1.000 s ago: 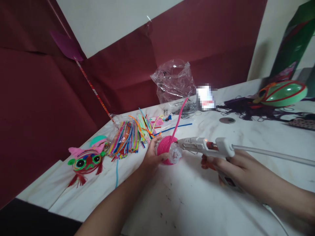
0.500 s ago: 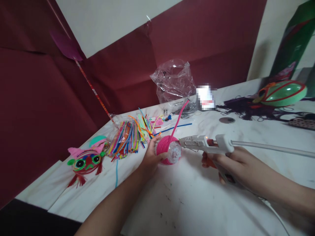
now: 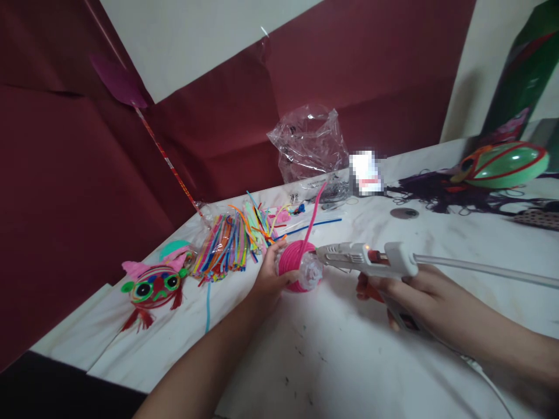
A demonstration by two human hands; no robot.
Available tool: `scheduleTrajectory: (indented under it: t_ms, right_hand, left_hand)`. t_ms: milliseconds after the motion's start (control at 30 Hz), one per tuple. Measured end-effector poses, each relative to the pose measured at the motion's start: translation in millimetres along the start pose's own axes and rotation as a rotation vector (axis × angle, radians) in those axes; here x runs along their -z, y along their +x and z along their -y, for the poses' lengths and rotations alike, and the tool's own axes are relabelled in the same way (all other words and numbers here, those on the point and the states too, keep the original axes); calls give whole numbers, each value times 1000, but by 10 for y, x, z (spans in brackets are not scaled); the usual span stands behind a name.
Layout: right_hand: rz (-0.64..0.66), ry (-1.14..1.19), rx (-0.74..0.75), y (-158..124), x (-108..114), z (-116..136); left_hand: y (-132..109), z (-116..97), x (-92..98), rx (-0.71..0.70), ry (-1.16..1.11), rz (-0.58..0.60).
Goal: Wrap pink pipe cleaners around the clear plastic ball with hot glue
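My left hand [image 3: 273, 273] is closed around a clear plastic ball or bottle end [image 3: 311, 274] whose side is wound with pink pipe cleaner [image 3: 292, 258]. One loose pink end [image 3: 315, 212] sticks up from the winding. In my right hand [image 3: 406, 294] is a white glue gun [image 3: 364, 256], with fingers wrapped round its handle and orange trigger. A long glue stick [image 3: 484, 270] juts from the gun's back. The nozzle points left and is at the clear piece beside the pink winding; whether it touches is hard to tell.
To the left lie a bundle of colourful pipe cleaners [image 3: 225, 250] and a decorated face figure [image 3: 155, 288]. Behind are a crumpled clear bag [image 3: 308, 145] and a blue pipe cleaner [image 3: 312, 226]. A green balloon-like object [image 3: 510, 166] sits at right, and the gun's cord [image 3: 489, 381] trails below.
The glue gun's nozzle has shifted slightly left over the clear piece. The loose pink end now leans less to the right. Both hands keep their hold.
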State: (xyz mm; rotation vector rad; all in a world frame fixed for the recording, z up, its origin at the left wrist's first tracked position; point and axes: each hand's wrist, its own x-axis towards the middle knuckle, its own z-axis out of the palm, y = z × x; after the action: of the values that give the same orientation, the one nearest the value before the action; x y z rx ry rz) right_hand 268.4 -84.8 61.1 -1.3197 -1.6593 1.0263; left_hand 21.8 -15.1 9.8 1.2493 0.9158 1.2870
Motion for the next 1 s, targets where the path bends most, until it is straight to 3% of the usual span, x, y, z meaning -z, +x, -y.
scheduleTrajectory:
  t_ms: [167,700,1000]
  right_hand:
    - [-44,71,22,-73,-62,-15]
    - [5,-170,25,-34,-50,-163]
    - [7,-100,31,-53,-70,-186]
  left_hand:
    - [-5,-3,-25,11,-3,2]
    - [22,20,-31,0,30,-31]
    - [12,16,-24,3,40,-20]
